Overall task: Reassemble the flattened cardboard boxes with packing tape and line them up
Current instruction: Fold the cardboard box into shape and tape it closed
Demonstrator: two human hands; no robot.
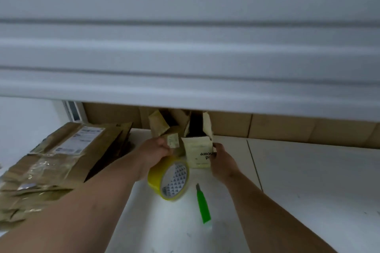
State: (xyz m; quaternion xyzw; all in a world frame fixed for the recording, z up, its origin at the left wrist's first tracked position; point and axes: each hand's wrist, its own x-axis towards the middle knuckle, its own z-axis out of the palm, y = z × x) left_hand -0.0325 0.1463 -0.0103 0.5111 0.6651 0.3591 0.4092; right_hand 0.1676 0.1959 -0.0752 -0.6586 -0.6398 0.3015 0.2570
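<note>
Small cream box [199, 155], top flaps up, stands on the white floor [308, 181] near the row of brown cartons [267, 127] at its far edge. Right hand [223, 162] grips the box's right side. Left hand [156, 150] pinches a tape end; yellow tape roll [169, 178] just below it. Green cutter [202, 206] lies beside the roll. Flattened boxes [61, 156] piled at left.

Green utility knife [202, 205] lying on white floor [308, 181], white ribbed shutter [185, 37] above, window corner [73, 110] at left

Left fingers [164, 146] hidden behind box [198, 155] flap
</note>
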